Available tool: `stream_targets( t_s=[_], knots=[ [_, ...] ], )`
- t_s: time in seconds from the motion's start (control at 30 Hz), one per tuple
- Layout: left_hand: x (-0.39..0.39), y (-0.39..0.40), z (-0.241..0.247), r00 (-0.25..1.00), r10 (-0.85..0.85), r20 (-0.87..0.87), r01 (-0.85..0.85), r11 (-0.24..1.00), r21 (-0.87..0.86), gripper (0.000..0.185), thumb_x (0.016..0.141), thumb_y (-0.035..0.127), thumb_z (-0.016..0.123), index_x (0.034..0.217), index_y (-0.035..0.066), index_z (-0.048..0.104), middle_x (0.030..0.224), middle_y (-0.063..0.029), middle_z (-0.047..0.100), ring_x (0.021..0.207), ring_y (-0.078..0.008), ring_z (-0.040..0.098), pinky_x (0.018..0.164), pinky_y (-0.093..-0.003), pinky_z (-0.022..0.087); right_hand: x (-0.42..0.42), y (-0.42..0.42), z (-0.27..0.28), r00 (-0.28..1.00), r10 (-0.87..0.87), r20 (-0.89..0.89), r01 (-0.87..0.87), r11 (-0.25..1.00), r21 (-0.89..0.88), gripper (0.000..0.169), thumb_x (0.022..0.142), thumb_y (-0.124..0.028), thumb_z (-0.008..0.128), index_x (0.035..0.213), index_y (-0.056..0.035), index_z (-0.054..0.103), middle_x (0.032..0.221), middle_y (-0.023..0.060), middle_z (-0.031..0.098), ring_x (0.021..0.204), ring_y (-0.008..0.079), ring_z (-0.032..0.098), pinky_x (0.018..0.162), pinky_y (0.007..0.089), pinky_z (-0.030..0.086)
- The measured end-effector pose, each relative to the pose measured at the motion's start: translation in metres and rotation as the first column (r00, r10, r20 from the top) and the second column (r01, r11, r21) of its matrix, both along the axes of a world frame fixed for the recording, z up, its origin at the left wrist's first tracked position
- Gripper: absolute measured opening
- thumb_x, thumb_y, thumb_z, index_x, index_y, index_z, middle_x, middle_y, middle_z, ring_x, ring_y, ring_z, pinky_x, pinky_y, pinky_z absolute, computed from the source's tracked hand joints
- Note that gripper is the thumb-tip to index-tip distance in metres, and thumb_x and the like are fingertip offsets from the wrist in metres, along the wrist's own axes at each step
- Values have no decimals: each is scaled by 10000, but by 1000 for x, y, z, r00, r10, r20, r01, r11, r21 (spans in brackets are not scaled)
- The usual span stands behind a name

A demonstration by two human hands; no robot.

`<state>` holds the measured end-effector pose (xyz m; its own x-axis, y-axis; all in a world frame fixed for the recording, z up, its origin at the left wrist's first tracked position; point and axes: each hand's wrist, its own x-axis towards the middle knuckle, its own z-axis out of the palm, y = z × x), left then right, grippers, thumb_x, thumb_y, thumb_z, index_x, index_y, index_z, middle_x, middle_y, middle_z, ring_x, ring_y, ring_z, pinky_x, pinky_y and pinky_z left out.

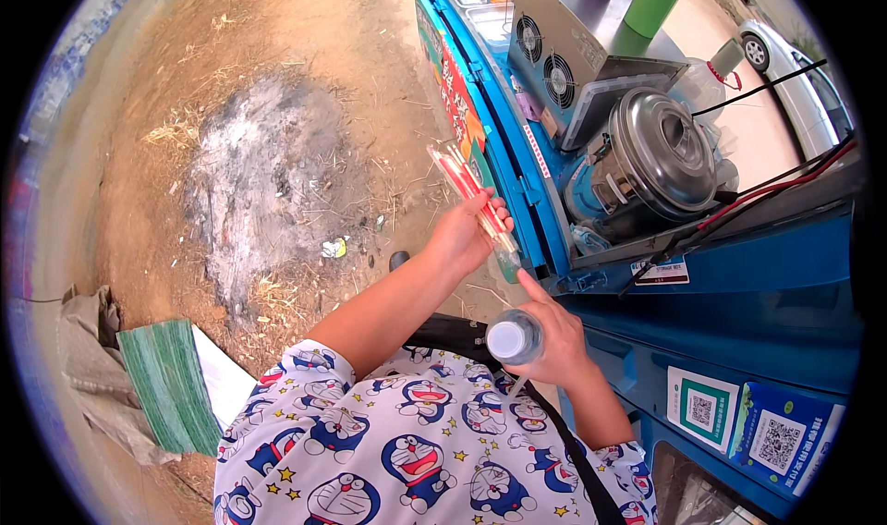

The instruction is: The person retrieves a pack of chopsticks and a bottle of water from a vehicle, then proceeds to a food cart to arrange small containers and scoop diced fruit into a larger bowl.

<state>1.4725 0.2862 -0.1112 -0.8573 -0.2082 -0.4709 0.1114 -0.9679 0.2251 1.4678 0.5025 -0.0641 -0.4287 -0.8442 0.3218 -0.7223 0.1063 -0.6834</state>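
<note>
Several wrapped disposable chopsticks [466, 178], in clear packets with red bands, are held in my left hand [473, 230]. The fingers close round their middle, and the packets point up and away from me. Just below and to the right, my right hand [554, 338] grips a clear plastic bottle [514, 338] with a white cap facing the camera. Its index finger is stretched out towards the lower end of the chopstick packets; whether it touches them I cannot tell. The bottle's lower part is hidden.
At right stands a blue vehicle [727, 331] with a lidded steel pot [665, 151], a metal housing with fans [554, 53] and a green cylinder [655, 1] on it. Ash [263, 171] covers ground at left, near a green-striped board [166, 386]. A car [797, 88] is parked beyond.
</note>
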Motion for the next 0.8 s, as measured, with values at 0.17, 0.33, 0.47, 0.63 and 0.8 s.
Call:
stream_targets(
  t_s=[0.17,0.33,0.47,0.63,0.8],
  knots=[
    [-31,-36,1,994,-87,-64,88,996,21,155,1022,158,404,1141,69,447,893,-80,540,782,-206,565,754,-397,524,-9,-64,-2,995,-49,-85,50,999,6,673,482,-208,871,1057,-59,555,1397,223,486,994,329,659,799,378,550],
    [-55,-103,5,989,-128,-68,124,990,-64,199,1018,182,423,1168,55,454,917,-68,535,828,-192,544,796,-369,503,-32,-149,-5,985,-139,-106,148,985,87,664,505,-218,856,1070,-50,550,1395,229,485,941,327,661,775,381,549],
    [-71,-172,-6,986,-123,-114,119,992,-44,219,1021,191,415,1205,76,449,924,-63,528,832,-192,535,798,-368,494,-50,-225,-10,975,-173,-142,194,969,154,643,523,-217,846,1068,-47,551,1385,238,490,907,325,661,757,381,548],
    [-97,-256,0,982,-97,-161,86,993,-75,249,1020,194,417,1245,92,444,920,-66,512,835,-205,520,794,-390,487,-77,-317,-1,979,-176,-104,189,973,134,659,494,-214,858,1057,-50,556,1393,234,484,920,319,664,750,379,550],
    [-126,-313,-5,967,-75,-242,53,994,-97,277,1015,201,432,1274,103,437,940,-61,508,834,-206,521,790,-397,489,-112,-376,-4,986,-156,-53,163,971,173,672,478,-227,865,1053,-62,557,1426,222,451,983,316,659,761,384,553]
  ],
)
